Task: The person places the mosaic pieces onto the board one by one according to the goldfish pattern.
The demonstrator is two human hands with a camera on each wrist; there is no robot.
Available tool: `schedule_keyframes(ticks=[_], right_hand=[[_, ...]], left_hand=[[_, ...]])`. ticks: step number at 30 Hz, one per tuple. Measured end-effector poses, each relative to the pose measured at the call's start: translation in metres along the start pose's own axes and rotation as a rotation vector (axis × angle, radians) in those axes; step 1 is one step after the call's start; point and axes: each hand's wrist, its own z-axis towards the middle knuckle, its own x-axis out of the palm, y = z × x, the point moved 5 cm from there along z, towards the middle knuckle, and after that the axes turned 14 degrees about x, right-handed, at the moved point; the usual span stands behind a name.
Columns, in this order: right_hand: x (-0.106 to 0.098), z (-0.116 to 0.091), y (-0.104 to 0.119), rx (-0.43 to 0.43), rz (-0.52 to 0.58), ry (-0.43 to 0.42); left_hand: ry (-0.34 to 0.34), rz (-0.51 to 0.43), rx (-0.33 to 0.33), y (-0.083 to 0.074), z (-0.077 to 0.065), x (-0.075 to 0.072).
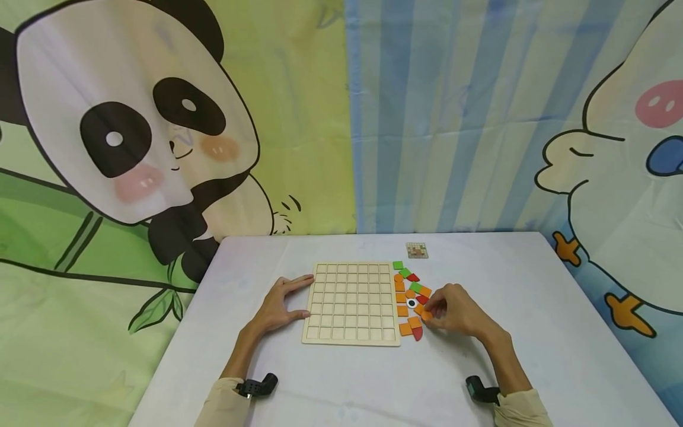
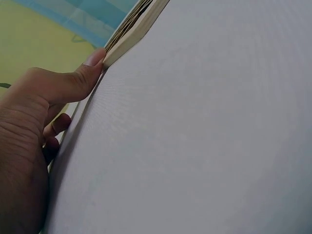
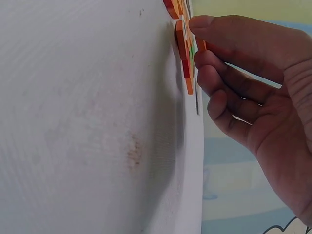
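A pale wooden board point(image 1: 352, 343) with a grid of square recesses lies flat on the table. At its left edge rests my left hand point(image 1: 278, 303), thumb and index finger spread apart along the rim. The left wrist view shows the left thumb point(image 2: 80, 83) right at a corner of the board. Over the loose pieces to the board's right, my right hand point(image 1: 456, 311) pinches an orange tile point(image 3: 201, 45) between thumb and fingers. Around it lie orange squares point(image 1: 402, 311), red pieces point(image 1: 418, 334), green pieces point(image 1: 398, 265) and a white disc with a black centre point(image 1: 412, 303).
A small patterned card point(image 1: 417, 250) lies near the far edge of the white table point(image 1: 331, 379). Behind the table hangs a cartoon-printed curtain point(image 1: 299, 118). Both wrists wear a black camera strap, seen at the left wrist camera point(image 1: 258, 385) and right wrist camera point(image 1: 482, 390).
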Motion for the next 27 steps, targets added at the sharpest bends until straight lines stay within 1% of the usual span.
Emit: schedule_keyframes(ticks=[9,15,18,22,27], right_hand=[[-0.001,0.002,0.009,-0.042,0.007,-0.012],[0.000,0.006,0.016,-0.056,0.009,-0.014],[0.001,0.009,0.020,-0.075,0.010,-0.012],[0.001,0.011,0.023,-0.077,0.010,-0.012],[0.004,0.014,0.028,-0.065,0.008,-0.001]], left_hand=[[-0.008,0.004,0.008,-0.003,0.000,-0.001],[0.007,0.005,-0.008,-0.001,0.000,-0.001],[0.002,0.002,-0.008,0.000,-0.001,-0.002],[-0.002,-0.009,-0.002,0.000,0.000,-0.001],[0.007,-0.008,-0.017,0.000,0.000,0.000]])
